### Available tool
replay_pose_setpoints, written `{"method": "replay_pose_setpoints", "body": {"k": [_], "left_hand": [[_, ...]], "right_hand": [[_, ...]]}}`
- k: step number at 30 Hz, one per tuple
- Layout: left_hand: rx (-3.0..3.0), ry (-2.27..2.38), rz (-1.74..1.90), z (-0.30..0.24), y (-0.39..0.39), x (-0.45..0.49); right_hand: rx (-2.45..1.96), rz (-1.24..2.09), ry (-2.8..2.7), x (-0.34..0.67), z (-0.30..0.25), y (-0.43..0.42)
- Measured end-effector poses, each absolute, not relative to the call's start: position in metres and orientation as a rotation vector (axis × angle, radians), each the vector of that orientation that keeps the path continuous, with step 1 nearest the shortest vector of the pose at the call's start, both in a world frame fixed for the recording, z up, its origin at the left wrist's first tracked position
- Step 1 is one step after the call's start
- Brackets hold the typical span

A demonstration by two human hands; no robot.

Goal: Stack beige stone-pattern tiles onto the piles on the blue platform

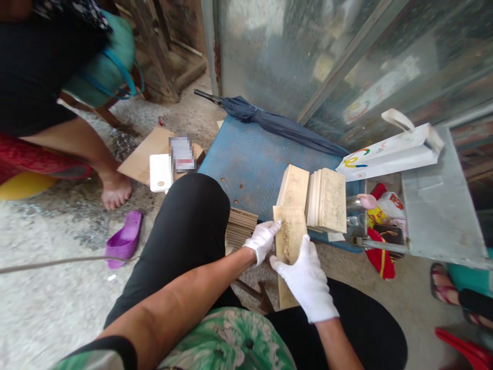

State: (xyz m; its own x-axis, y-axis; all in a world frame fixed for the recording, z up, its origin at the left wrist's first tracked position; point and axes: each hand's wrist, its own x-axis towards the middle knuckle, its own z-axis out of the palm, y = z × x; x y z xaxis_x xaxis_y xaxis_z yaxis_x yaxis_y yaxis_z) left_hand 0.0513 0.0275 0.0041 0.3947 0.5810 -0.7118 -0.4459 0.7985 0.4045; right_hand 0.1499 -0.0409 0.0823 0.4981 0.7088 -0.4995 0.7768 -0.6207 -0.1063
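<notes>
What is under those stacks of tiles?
The stacks rest on a blue table, with an umbrella behind. What lies directly beneath them is covered.

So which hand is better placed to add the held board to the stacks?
Probably the left hand: it grips the board at its top edge, next to the stacks. The right hand holds lower down.

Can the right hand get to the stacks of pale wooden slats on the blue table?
Probably yes: the right hand grips a wooden slat just below the stacks, nothing between.
</notes>
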Motion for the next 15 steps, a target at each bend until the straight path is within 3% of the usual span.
{"method": "replay_pose_setpoints", "body": {"k": [6,15], "left_hand": [[0.261,1.067,0.587,0.017,0.037,0.045],[0.189,0.943,0.741,0.026,0.055,0.048]], "right_hand": [[2.524,-0.566,1.469,0.136,0.057,-0.027],[2.703,-1.004,1.226,0.158,0.058,0.013]]}}
